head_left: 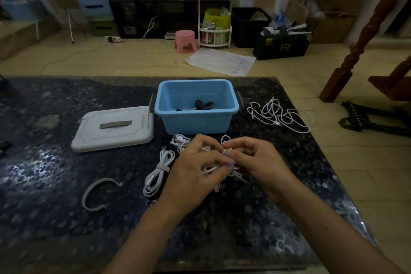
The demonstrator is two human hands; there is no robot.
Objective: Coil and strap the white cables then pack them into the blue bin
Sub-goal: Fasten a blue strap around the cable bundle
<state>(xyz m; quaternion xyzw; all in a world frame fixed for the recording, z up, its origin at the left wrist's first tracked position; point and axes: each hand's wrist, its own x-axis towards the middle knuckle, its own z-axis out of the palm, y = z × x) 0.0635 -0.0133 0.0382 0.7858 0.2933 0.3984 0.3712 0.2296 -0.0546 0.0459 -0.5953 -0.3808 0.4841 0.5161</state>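
A: Where is the thin white cable (213, 168) held?

B: Pinched between left hand (195, 176) and right hand (255, 162), grips clamped on its loops, just in front of the open blue plastic bin (195, 118), straight ahead on the worktop (66, 173).

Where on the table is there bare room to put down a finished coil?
Bare: left of the loose strap, and the near edge below the forearms. Crowded: in front of the blue bin, where both hands work cables beside a strapped coil; loose cables fill the bin's right.
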